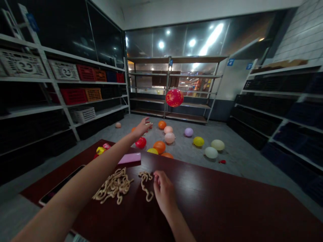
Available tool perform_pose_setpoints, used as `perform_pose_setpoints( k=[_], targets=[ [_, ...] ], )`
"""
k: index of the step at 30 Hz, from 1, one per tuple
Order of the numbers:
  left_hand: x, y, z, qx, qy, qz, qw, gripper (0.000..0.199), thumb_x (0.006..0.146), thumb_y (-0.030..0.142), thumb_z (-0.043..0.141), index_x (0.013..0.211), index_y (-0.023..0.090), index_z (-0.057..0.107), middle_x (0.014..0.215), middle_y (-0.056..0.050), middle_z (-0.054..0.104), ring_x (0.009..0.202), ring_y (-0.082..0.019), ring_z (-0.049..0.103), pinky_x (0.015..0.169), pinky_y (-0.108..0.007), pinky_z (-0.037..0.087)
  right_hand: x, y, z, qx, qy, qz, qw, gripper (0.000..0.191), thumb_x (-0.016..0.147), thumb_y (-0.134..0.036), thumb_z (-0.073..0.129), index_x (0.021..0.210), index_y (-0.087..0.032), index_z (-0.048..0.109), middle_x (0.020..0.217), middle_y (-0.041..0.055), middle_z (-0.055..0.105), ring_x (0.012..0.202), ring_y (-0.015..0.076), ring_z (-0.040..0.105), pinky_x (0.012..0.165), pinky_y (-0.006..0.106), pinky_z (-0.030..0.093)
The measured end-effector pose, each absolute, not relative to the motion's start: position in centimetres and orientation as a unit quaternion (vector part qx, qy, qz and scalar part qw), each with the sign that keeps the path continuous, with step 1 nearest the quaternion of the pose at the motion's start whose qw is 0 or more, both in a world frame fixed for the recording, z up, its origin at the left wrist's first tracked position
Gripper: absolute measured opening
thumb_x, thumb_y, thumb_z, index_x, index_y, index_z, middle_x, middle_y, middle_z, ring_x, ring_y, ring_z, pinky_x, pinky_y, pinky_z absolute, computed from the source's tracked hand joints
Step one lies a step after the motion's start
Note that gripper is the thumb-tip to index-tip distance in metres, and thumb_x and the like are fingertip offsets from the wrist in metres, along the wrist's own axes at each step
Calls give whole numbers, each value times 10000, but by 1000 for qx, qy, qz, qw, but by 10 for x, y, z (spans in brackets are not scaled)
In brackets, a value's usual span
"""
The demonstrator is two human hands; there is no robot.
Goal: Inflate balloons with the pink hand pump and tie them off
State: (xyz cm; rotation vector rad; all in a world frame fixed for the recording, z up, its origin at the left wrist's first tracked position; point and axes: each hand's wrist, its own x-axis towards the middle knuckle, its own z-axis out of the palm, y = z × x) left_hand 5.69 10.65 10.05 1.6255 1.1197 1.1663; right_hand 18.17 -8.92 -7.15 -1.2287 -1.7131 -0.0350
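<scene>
My left hand [145, 127] reaches out past the far edge of the table with its fingers apart, holding nothing. Beyond it, a red balloon [174, 97] with yellow markings hangs in the air, apart from both hands. Low over the table, my right hand [164, 191] has its fingers curled in toward the thumb; whether something small is inside is hidden. Just left of it lie a few pieces of beige cord [146, 188]. A bigger tangled heap of beige cord [116, 186] rests under and beside my left forearm.
On the dark red table [217, 201] are a phone [60, 186], a pink flat box [130, 158] and crumpled yellow and red balloons [101, 150]. Several inflated balloons, including a purple balloon [188, 132], lie on the grey floor. Shelves [174, 59] with crates line the walls.
</scene>
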Motion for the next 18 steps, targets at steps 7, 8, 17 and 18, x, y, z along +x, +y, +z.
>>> perform_pose_setpoints(
  k=[7,8,17,18],
  targets=[
    [-40,79,47,659,513,435,338,549,849,263,583,1373,161,454,1284,-158,611,1014,-224,658,808,-323,512,185,-92,-79,-512,-722,42,464,172,921,-206,446,1044,-226,563,895,23,638,713,152,597,666,282,494],
    [-54,72,39,663,526,425,322,524,846,255,585,1349,155,482,1264,-156,623,1007,-229,659,817,-335,515,184,-93,-79,-512,-722,49,462,172,920,-221,456,1050,-226,568,907,25,644,723,155,604,674,286,496],
    [-146,-1,-21,741,528,380,165,329,840,146,560,1162,171,623,1239,-107,636,1201,-243,556,1083,-382,375,173,-85,-71,-514,-749,30,416,187,915,-243,428,1016,-202,580,946,58,652,781,176,617,726,329,514],
    [-150,-7,-26,752,525,376,131,331,845,134,543,1165,169,619,1234,-108,636,1198,-241,555,1084,-380,373,169,-81,-68,-510,-759,30,404,190,913,-245,432,1017,-204,586,956,63,652,827,188,622,759,340,514]
  ],
)
